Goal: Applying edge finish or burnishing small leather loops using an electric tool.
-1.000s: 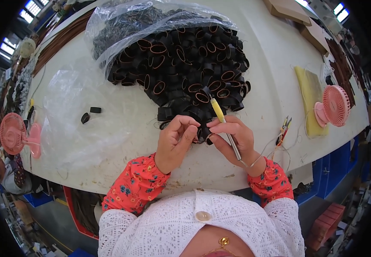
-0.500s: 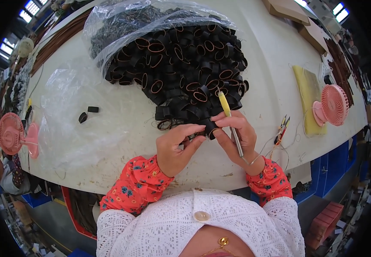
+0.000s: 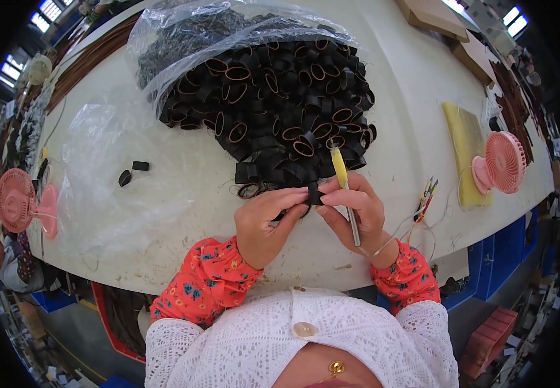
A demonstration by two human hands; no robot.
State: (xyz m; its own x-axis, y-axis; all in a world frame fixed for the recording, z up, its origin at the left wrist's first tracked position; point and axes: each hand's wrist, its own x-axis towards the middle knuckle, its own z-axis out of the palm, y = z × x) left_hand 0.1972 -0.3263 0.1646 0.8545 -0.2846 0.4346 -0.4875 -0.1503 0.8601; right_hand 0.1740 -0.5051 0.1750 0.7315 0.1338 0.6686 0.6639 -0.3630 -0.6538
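My left hand is closed on a small black loop at the near edge of a big pile of black loops, many with tan inner rims. My right hand also pinches that loop, while holding a slim tool with a yellow section and metal barrel upright between its fingers. A thin cord trails from the tool's lower end. Clear plastic sheeting covers the back of the pile. Two loose black pieces lie on more crumpled plastic to the left.
Pink fans stand left and right on the white table. A yellow pad, hand tools, brown strips and cardboard surround the pile. A co-worker is at the far left; blue bins are lower right.
My left hand has moved slightly down and inward over the last second. The tool in my right hand has shifted right, and the pinched loop has been turned between my fingers.
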